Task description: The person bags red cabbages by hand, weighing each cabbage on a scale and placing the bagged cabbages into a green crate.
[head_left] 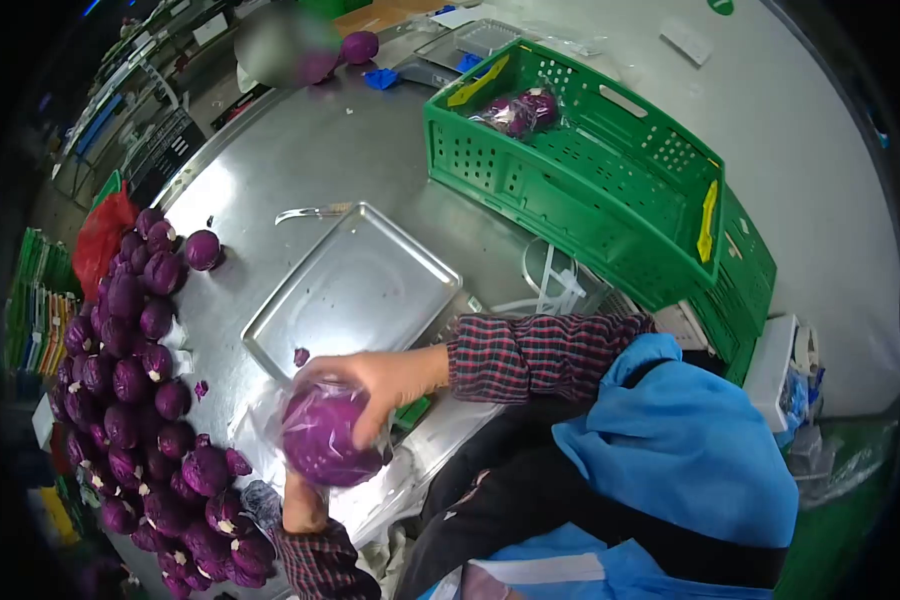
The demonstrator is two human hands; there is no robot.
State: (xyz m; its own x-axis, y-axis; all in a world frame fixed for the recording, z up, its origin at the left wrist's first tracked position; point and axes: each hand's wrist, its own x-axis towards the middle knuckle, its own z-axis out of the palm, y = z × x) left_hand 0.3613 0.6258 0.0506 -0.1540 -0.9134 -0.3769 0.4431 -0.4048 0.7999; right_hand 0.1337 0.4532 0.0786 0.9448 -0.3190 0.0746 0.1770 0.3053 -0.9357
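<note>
A red cabbage [330,440] with clear plastic film around it is between my two hands. My right hand [385,385] is closed over its top and near side, thumb across the film. From below, my left hand [305,508] is against the cabbage, its fingers mostly hidden behind it. White and clear plastic [410,478] lies under and beside the cabbage at the table edge. Just beyond my hands is a shallow metal tray [355,285], with a small purple leaf scrap [301,356] at its near end. A knife [313,213] lies by the tray's far corner.
Many red cabbages [120,380] are heaped on the left, beside a red mesh bag [105,240]. One cabbage [203,250] sits apart. A green crate [560,185] at upper right holds wrapped cabbages [520,112]. A blurred shape and more cabbages [360,47] are at the far end.
</note>
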